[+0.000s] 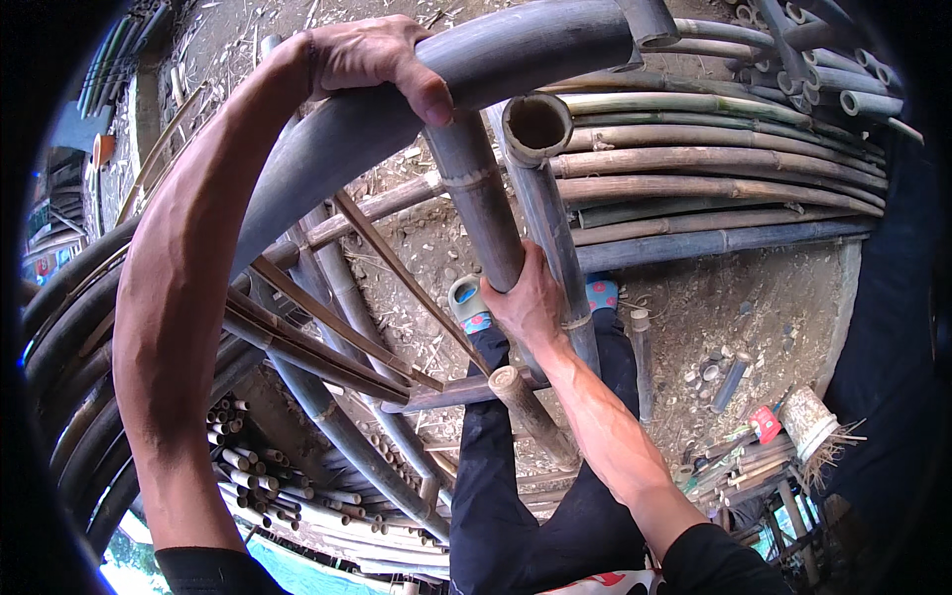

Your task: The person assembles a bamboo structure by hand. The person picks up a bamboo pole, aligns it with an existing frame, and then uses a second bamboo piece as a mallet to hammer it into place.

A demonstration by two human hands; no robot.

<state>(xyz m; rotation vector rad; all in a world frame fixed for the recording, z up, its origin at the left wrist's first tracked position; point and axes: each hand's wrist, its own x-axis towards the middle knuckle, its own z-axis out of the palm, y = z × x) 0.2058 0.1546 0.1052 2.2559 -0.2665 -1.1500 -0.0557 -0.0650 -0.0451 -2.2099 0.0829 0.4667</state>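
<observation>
A thick dark bamboo pole (535, 55) slants across the upper view, from the top right down toward the left. My left hand (382, 69) is closed over its upper side, thumb bent round the near face. Below it, my right hand (531, 297) wraps round a thinner dark bamboo post (474, 188). The post's top end meets the underside of the thick pole; whether they are joined is hidden. Just right of that post stands another bamboo post (555, 213) with an open, hollow top. A short bamboo stub (531, 412) rises near my right forearm.
Long bamboo poles (714, 164) lie side by side at the right. Split bamboo strips (397, 263) slant through the frame at the left. Bundles of cut bamboo (258, 476) lie lower left. A white bucket (811, 421) sits at the right. Shavings litter the dirt floor (694, 317).
</observation>
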